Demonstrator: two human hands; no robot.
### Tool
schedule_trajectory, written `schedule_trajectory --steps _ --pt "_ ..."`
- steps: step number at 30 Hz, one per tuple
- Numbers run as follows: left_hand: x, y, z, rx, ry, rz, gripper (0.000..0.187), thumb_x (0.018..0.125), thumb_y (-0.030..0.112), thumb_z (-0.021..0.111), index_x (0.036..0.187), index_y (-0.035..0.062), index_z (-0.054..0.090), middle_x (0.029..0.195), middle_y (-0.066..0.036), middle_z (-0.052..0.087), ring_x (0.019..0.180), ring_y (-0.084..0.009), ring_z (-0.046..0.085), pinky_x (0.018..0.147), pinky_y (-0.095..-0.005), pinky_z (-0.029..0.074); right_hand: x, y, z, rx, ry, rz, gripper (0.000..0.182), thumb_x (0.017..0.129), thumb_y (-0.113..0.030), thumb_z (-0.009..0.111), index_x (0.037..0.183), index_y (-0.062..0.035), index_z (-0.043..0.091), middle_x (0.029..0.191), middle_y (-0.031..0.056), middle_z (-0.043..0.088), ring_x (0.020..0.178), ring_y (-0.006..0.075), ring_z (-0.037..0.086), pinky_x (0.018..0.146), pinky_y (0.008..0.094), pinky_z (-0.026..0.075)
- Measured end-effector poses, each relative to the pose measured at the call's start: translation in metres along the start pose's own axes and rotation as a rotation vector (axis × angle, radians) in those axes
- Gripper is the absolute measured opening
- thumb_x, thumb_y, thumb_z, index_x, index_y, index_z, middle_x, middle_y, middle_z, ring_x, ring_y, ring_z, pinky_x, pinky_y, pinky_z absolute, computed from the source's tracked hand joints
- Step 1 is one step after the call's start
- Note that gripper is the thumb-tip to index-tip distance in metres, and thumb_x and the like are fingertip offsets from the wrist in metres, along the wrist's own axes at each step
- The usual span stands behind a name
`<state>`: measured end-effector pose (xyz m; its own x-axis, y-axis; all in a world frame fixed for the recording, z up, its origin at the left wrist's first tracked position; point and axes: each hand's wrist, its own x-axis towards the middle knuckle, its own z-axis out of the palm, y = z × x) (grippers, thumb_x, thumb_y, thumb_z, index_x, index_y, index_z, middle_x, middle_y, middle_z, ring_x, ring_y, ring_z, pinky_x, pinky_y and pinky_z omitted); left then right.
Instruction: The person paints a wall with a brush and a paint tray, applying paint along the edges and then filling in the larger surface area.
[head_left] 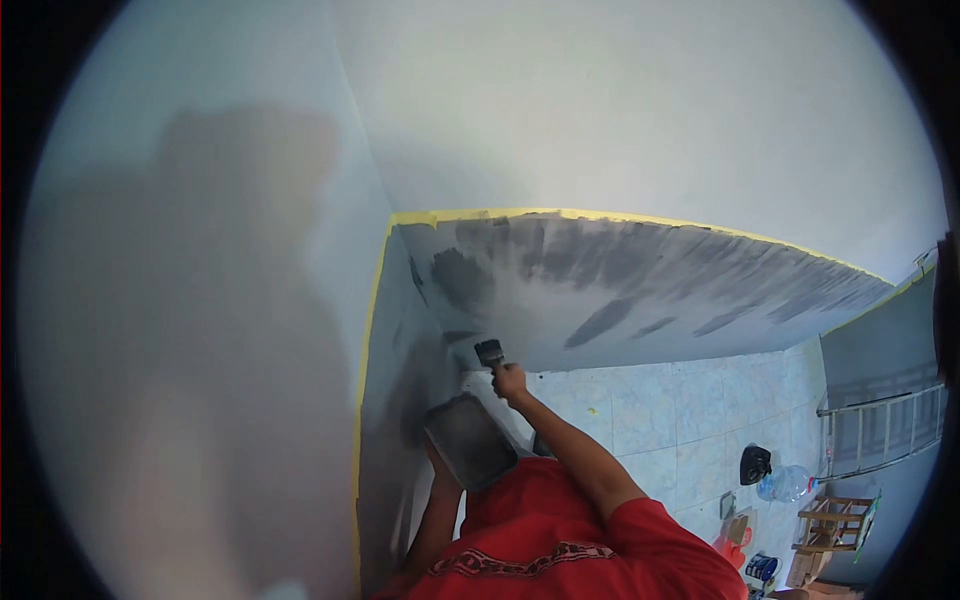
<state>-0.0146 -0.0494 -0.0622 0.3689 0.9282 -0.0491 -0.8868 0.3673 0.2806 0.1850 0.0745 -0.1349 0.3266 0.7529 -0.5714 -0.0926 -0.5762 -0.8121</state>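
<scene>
My right hand (509, 382) is closed around the handle of a paintbrush (490, 352) with dark bristles. The brush is near the corner, in front of the lower wall (560, 300), where dark grey strokes show. Close to my body, a dark rectangular paint tray (468, 438) is held at its left side by my left hand (433, 456). Most of that hand's fingers are hidden behind the tray. Yellow masking tape (600, 215) runs along the top of the grey band and continues down the left wall.
A pale tiled floor (640, 405) lies below the wall. To the right are a ladder (885, 430), a black plastic bag (755, 464), a clear water bottle (790, 484), a wooden stool (832, 522) and a paint can (763, 568). The left wall (400, 360) meets the painted wall in a corner.
</scene>
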Motion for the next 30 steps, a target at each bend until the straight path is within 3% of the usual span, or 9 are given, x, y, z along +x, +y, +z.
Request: schedule_trajectory --steps 11,14,16,18,19,20,23,25,30 --pt "0.003 -0.002 0.006 0.351 0.054 0.072 0.054 0.109 0.047 0.028 0.148 0.0121 0.043 0.147 -0.008 0.051 0.136 -0.0247 0.048 0.120 -0.0413 0.031 0.011 0.085 -0.195 -0.358 0.104 0.071 0.034 0.083 -0.028 0.073 0.072 0.0032 0.067 0.059 0.0076 0.062 0.046 0.0195 0.060 0.043 0.0349 0.049" --pt "0.002 -0.005 -0.009 0.091 -0.015 -0.001 0.057 0.109 0.048 0.029 0.151 0.0119 0.040 0.151 -0.008 0.047 0.141 -0.0236 0.042 0.122 -0.0422 0.027 -0.034 0.119 -0.264 -0.442 0.188 0.173 0.028 0.081 -0.028 0.075 0.077 0.0000 0.069 0.060 0.0086 0.064 0.048 0.0201 0.063 0.044 0.0361 0.050" --pt "0.000 -0.007 -0.011 0.767 0.003 0.089 0.060 0.108 0.050 0.029 0.154 0.0118 0.036 0.156 -0.007 0.042 0.145 -0.0226 0.037 0.124 -0.0428 0.022 -0.040 0.197 -0.312 -0.529 0.291 0.153 0.029 0.080 -0.026 0.076 0.075 0.0019 0.068 0.062 0.0098 0.065 0.049 0.0207 0.064 0.044 0.0368 0.051" --pt "0.000 -0.010 -0.014 0.732 0.000 0.094 0.062 0.107 0.052 0.030 0.154 0.0109 0.036 0.157 -0.006 0.041 0.144 -0.0228 0.037 0.123 -0.0427 0.024 -0.094 0.220 -0.338 -0.529 0.376 0.237 0.030 0.079 -0.025 0.077 0.076 0.0028 0.067 0.064 0.0113 0.066 0.051 0.0215 0.065 0.045 0.0378 0.052" --pt "0.000 -0.012 -0.015 0.366 0.005 0.034 0.063 0.107 0.053 0.031 0.152 0.0101 0.038 0.155 -0.007 0.044 0.142 -0.0235 0.041 0.121 -0.0423 0.027 -0.100 0.272 -0.356 -0.479 0.436 0.266 0.029 0.078 -0.025 0.078 0.077 0.0029 0.067 0.065 0.0123 0.066 0.050 0.0226 0.065 0.045 0.0387 0.052" --pt "0.001 -0.013 -0.018 0.009 0.015 -0.037 0.063 0.107 0.054 0.033 0.151 0.0092 0.041 0.153 -0.007 0.046 0.139 -0.0242 0.044 0.119 -0.0419 0.031 -0.127 0.286 -0.357 -0.533 0.511 0.275 0.033 0.076 -0.027 0.079 0.080 0.0037 0.069 0.071 0.0147 0.069 0.057 0.0242 0.068 0.052 0.0401 0.055" --pt "0.002 -0.015 -0.027 0.007 0.099 -0.060 0.062 0.106 0.054 0.036 0.150 0.0103 0.041 0.152 -0.008 0.046 0.138 -0.0247 0.046 0.118 -0.0436 0.033 -0.225 0.280 -0.343 -0.489 0.552 0.535 0.068 0.069 -0.046 0.082 0.109 0.0072 0.068 0.110 0.0251 0.072 0.099 0.0319 0.073 0.079 0.0424 0.060" --pt "-0.003 -0.020 -0.033 0.005 0.145 -0.076 0.062 0.106 0.054 0.037 0.150 0.0106 0.041 0.152 -0.008 0.046 0.137 -0.0249 0.047 0.117 -0.0443 0.034 -0.299 0.249 -0.324 -0.306 0.518 0.617 0.073 0.070 -0.052 0.079 0.105 0.0107 0.068 0.096 0.0216 0.074 0.081 0.0286 0.076 0.066 0.0407 0.061" --pt "-0.006 -0.032 0.004 0.137 0.094 -0.139 0.060 0.106 0.052 0.038 0.150 0.0105 0.040 0.151 -0.009 0.047 0.137 -0.0251 0.047 0.116 -0.0450 0.036 -0.335 0.405 -0.322 -0.131 0.525 0.762 0.057 0.080 -0.049 0.071 0.090 0.0076 0.070 0.077 0.0174 0.071 0.062 0.0275 0.071 0.055 0.0398 0.058"
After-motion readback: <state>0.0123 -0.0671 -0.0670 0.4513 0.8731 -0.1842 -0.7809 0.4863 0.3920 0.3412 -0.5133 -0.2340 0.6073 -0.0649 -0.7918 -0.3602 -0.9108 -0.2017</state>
